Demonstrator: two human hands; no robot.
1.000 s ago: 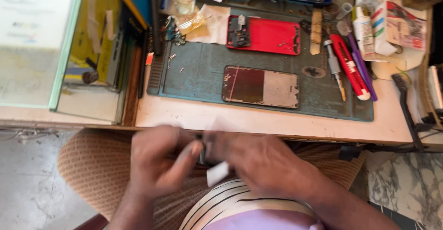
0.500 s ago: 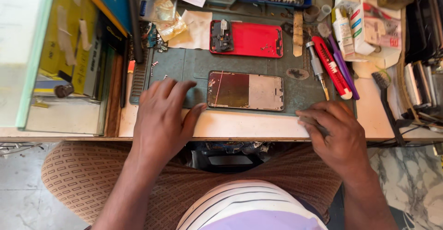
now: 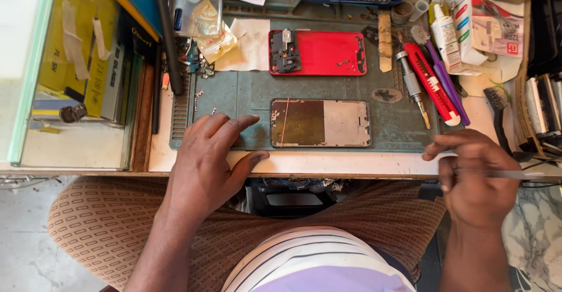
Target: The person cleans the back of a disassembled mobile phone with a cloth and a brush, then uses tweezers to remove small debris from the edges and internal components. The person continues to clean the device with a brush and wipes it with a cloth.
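Two hands working: left hand (image 3: 208,154) lying open, flat on the worktop (image 3: 328,163) beside the phone frame (image 3: 321,123); right hand (image 3: 474,178) pinching a thin metal tool (image 3: 518,175).

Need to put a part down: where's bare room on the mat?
Free: mat between left hand and red phone back; a strip right of the opened phone. Crowded: tools at right, clutter along the top.
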